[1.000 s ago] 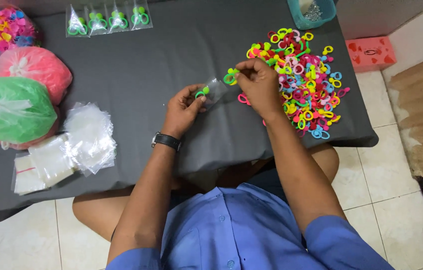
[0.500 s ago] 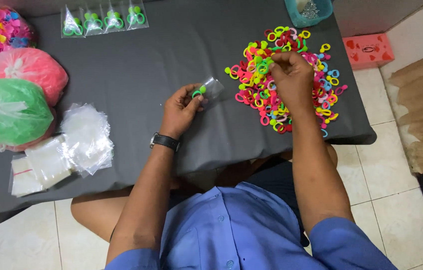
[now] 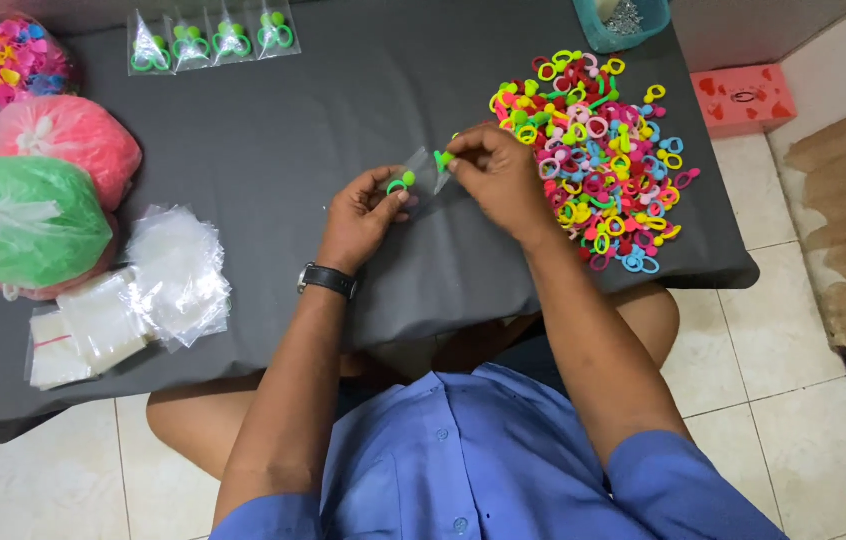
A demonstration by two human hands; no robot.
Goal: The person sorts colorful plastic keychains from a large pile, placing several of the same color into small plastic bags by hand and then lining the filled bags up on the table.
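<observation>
My left hand [image 3: 361, 212] pinches a small clear plastic bag [image 3: 421, 172] with a green ring [image 3: 401, 183] inside, over the middle of the dark grey table [image 3: 343, 110]. My right hand [image 3: 499, 172] holds a second green ring [image 3: 443, 158] at the mouth of that bag. A black watch [image 3: 327, 281] is on my left wrist. Just right of my right hand lies a heap of small plastic rings [image 3: 598, 150] in pink, yellow, green, blue and red.
Filled bags of green rings [image 3: 213, 40] lie in a row at the far edge. At the left sit a pink sack [image 3: 68, 135], a green sack [image 3: 28, 222], a bag of mixed rings [image 3: 5, 68] and empty clear bags [image 3: 133, 300]. A teal tub [image 3: 623, 20] and a red box [image 3: 743, 98] are at the right.
My right hand left the ring heap and came back left to the bag with a green ring. My left hand stayed in place holding the bag.
</observation>
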